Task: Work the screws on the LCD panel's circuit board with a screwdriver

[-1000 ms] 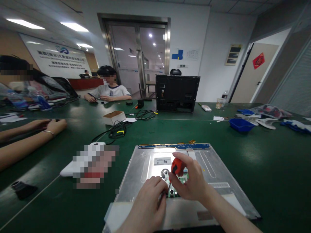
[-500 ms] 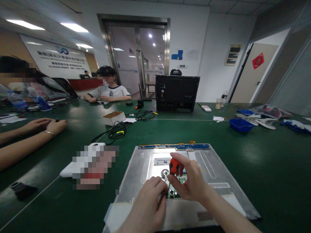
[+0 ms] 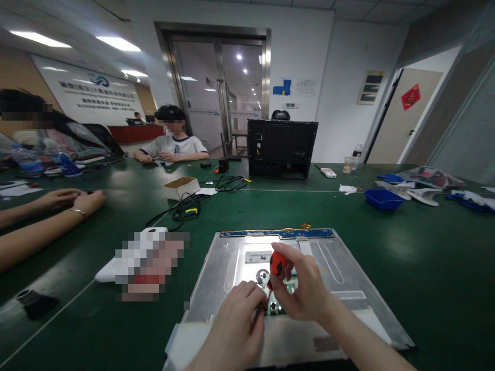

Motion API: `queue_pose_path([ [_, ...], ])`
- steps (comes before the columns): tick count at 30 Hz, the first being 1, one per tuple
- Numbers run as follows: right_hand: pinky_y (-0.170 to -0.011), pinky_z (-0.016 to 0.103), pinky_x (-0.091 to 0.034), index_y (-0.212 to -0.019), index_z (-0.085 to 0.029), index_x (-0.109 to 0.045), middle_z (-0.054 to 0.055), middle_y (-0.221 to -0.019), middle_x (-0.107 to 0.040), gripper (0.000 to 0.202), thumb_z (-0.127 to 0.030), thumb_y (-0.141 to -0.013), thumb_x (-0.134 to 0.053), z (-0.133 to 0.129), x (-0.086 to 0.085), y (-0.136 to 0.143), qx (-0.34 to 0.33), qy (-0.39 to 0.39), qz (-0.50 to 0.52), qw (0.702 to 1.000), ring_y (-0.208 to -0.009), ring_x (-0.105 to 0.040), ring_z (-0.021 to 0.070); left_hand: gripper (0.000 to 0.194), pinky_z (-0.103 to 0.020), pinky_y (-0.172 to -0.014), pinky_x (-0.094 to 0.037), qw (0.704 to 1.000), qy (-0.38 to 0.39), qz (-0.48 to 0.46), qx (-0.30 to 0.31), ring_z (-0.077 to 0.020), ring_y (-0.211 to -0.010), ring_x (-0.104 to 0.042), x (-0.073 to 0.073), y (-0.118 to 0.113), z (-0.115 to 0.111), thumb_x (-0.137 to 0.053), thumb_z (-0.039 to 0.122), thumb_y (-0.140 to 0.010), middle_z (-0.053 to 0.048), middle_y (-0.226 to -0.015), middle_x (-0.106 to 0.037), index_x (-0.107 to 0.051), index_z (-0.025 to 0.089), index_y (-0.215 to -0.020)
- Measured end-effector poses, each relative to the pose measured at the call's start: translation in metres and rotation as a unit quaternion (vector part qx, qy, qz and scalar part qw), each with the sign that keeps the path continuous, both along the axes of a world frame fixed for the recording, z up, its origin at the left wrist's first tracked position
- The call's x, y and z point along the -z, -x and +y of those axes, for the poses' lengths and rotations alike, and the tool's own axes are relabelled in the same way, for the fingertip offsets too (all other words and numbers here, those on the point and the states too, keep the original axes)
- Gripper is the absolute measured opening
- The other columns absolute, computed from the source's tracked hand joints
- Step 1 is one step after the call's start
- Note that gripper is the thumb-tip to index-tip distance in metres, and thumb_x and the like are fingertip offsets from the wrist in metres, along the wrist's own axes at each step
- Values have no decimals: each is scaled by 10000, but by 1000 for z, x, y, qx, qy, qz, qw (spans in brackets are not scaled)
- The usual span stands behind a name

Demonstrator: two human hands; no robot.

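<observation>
A silver metal panel (image 3: 209,288) lies flat on the green table, with a blue circuit strip (image 3: 278,233) along its far edge. My right hand (image 3: 305,283) is closed on the red and black handle of a screwdriver (image 3: 277,264), whose shaft points down at a small green circuit board (image 3: 275,308) on the panel. Beside the shaft, my left hand (image 3: 242,314) rests over the near left side of that board with its fingers curled together. What the left fingers hold, if anything, is hidden.
Cables (image 3: 185,206) and an open small box (image 3: 181,188) lie beyond the panel on the left. A black monitor frame (image 3: 282,149) stands at the back. A blue tray (image 3: 383,199) sits on the right. Another person's hands (image 3: 83,201) are at the left edge.
The screwdriver handle has turned slightly, and the thumb and fingers of my right hand have shifted around it. My left hand stays in place.
</observation>
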State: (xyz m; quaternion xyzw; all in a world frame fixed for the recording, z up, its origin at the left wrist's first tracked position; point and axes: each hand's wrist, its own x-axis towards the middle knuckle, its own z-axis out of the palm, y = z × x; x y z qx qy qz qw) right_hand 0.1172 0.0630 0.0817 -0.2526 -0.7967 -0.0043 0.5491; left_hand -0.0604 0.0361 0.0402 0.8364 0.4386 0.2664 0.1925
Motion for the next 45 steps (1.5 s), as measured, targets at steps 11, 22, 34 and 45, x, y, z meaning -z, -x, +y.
queue_pose_path([
  [11, -474, 275, -408, -1333, -205, -424, -11, -795, -662, 365, -252, -976, -484, 2, 1, 0, 10, -1, -4, 1000, -521, -564, 121, 203, -341, -774, -486, 1000, -15, 2, -7, -249, -878, -601, -7, 0, -3, -497, 83, -768, -82, -945, -639, -615, 210, -875],
  [22, -500, 302, -424, -1371, -174, -400, 14, -857, -680, 469, -170, -905, -445, 1, -3, -3, -20, -5, -7, 1000, -572, -597, 136, 176, -361, -750, -445, 1000, 0, 14, -14, -257, -869, -576, -5, -1, -4, -486, 76, -775, -75, -917, -617, -579, 204, -852],
  [34, -491, 297, -431, -1349, -196, -408, 3, -827, -675, 457, -174, -897, -472, -1, -1, -2, 12, 0, -7, 1000, -545, -594, 136, 159, -357, -732, -424, 1000, 7, 21, -15, -252, -861, -569, -9, -2, -4, -476, 98, -781, -75, -910, -615, -572, 206, -846],
  [45, -468, 276, -445, -1334, -206, -420, -1, -813, -694, 380, -247, -962, -491, 1, -2, 0, 19, -4, 3, 1000, -507, -589, 124, 184, -335, -742, -467, 1000, -11, 19, -22, -249, -852, -597, -11, -2, -4, -511, 98, -756, -72, -895, -631, -620, 213, -850],
])
